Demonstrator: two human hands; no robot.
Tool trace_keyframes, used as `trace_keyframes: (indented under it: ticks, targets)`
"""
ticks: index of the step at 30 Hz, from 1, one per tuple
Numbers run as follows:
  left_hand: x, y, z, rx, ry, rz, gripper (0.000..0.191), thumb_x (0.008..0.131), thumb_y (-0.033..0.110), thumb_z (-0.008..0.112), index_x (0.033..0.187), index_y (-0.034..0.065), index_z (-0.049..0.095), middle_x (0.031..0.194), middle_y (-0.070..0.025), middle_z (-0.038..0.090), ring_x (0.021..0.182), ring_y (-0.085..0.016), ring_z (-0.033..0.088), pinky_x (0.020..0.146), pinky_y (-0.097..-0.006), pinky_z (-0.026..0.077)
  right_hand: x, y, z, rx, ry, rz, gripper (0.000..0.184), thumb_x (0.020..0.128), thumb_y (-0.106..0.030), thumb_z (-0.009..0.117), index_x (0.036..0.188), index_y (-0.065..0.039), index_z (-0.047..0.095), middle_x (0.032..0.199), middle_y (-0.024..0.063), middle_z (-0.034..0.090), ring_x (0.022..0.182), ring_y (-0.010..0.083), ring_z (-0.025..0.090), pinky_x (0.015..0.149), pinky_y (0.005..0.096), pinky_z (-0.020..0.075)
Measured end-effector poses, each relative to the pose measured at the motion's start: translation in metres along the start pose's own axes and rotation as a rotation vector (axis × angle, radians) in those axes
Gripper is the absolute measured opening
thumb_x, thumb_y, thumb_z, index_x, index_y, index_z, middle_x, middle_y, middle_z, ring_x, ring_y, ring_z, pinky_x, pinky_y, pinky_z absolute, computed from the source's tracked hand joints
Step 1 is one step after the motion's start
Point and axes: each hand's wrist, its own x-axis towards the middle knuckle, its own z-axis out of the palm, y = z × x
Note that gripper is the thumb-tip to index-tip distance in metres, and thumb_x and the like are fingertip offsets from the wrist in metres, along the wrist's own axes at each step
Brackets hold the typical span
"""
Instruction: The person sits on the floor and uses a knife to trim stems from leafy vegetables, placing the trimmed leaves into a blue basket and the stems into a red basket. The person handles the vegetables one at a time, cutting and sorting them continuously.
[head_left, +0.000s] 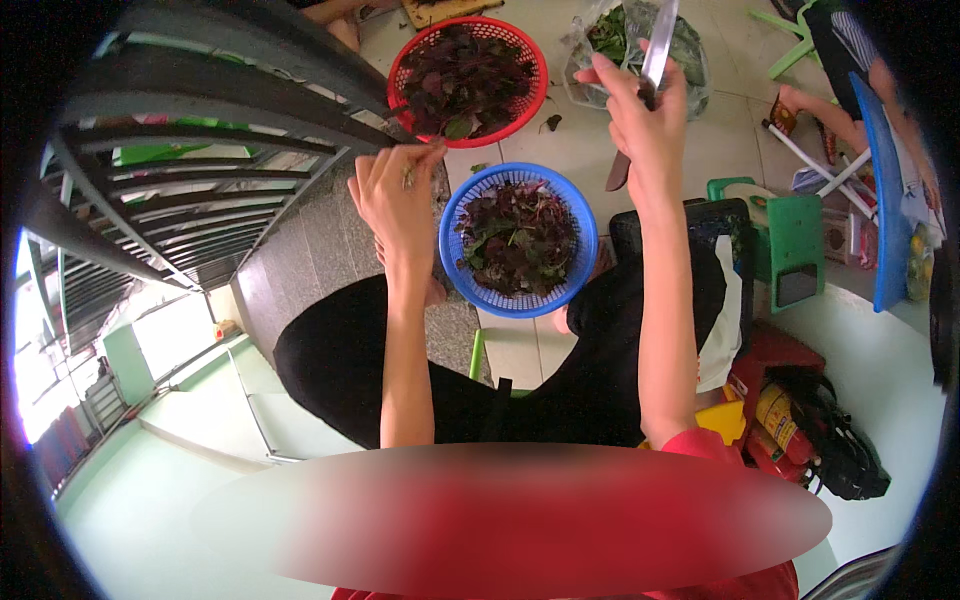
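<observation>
My right hand (646, 112) holds a knife (658, 46) with a dark handle, its blade pointing up past a clear plastic bag (694, 71) of green leaves. My left hand (396, 187) is raised left of the blue basket, its fingertips near the red basket's lower rim; a small pale bit shows at the hand, and its grip is unclear. A blue plastic basket (517, 304) between my knees holds purple and green leaves (517, 240). Beyond it stands a red plastic basket (541, 82) filled with dark leaves (465, 82).
A dark metal railing (202, 146) runs along the left. At right are a green plastic stool (796, 255), a blue tabletop (877, 202) and another person's arm. A wooden board (454, 9) lies at the top edge, beside part of another person. A loose leaf (553, 122) lies on the tiles.
</observation>
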Motion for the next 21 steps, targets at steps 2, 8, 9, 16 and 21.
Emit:
trace_keyframes:
  ticks: [2, 8, 9, 16, 21]
  targets:
    - [0.023, -0.017, 0.037, 0.003, -0.029, 0.030, 0.012, 0.084, 0.022, 0.081, 0.087, 0.0113, 0.078, 0.086, -0.0033, 0.073, 0.085, -0.027, 0.062, 0.077, -0.0395, 0.049, 0.002, -0.003, -0.002, 0.148, 0.032, 0.097, 0.044, 0.095, -0.017, 0.073, 0.129, -0.001, 0.050, 0.092, 0.0046, 0.069, 0.048, 0.0000, 0.030, 0.043, 0.0192, 0.0198]
    - [0.117, -0.071, 0.160, -0.025, -0.214, 0.208, 0.018, 0.088, 0.026, 0.075, 0.096, 0.0098, 0.076, 0.090, -0.0100, 0.072, 0.083, -0.035, 0.068, 0.073, -0.0449, 0.053, 0.028, 0.003, -0.004, 0.668, 0.139, 0.380, 0.020, 0.095, -0.020, 0.071, 0.092, -0.007, 0.057, 0.084, -0.0013, 0.057, 0.044, 0.0023, 0.025, 0.040, 0.0218, 0.0169]
    - [0.128, -0.079, 0.181, 0.012, -0.258, 0.221, 0.019, 0.089, 0.025, 0.075, 0.098, 0.0085, 0.075, 0.093, -0.0113, 0.072, 0.083, -0.035, 0.069, 0.073, -0.0447, 0.053, 0.032, 0.007, -0.001, 0.687, 0.230, 0.431, 0.022, 0.094, -0.020, 0.073, 0.088, -0.007, 0.056, 0.085, -0.0005, 0.058, 0.044, 0.0026, 0.026, 0.039, 0.0220, 0.0170]
    - [0.146, -0.126, 0.298, 0.093, -0.700, 0.262, 0.025, 0.093, 0.006, 0.066, 0.118, 0.0033, 0.068, 0.107, -0.0203, 0.071, 0.101, -0.042, 0.068, 0.087, -0.0490, 0.056, 0.045, 0.019, -0.007, 0.757, 0.162, 0.497, 0.020, 0.098, -0.022, 0.067, 0.089, -0.012, 0.052, 0.078, -0.0052, 0.049, 0.046, 0.0029, 0.024, 0.040, 0.0225, 0.0151]
    - [0.118, -0.122, 0.295, -0.083, -0.567, 0.299, 0.045, 0.093, 0.003, 0.062, 0.138, 0.0091, 0.058, 0.130, -0.0165, 0.065, 0.112, -0.040, 0.064, 0.093, -0.0480, 0.054, 0.050, 0.023, -0.016, 0.768, 0.141, 0.509, 0.021, 0.097, -0.022, 0.068, 0.086, -0.012, 0.053, 0.079, -0.0052, 0.050, 0.047, 0.0033, 0.025, 0.042, 0.0232, 0.0172]
